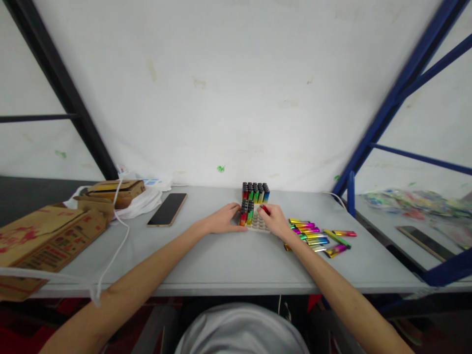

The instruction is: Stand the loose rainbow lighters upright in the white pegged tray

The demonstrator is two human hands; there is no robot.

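Red lighter (264,208) pinched in right grip (275,222) over tray (258,225); left grip (223,219) steadies tray.

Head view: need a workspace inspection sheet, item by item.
Surface: grey table, bare in front of the hands.
Job's things: white tray partly filled with upright lighters; a full block of lighters stands behind it; loose lighters lie flat to the right.
Clutter: phone face up; cardboard boxes and a white bag at left.
Hands: left hand rests against the tray's left side; right hand holds a red lighter in its fingers over the tray.
Cables: white cord trails off the front edge at left.
Surroundings: white wall, blue frame at right, black frame at left.
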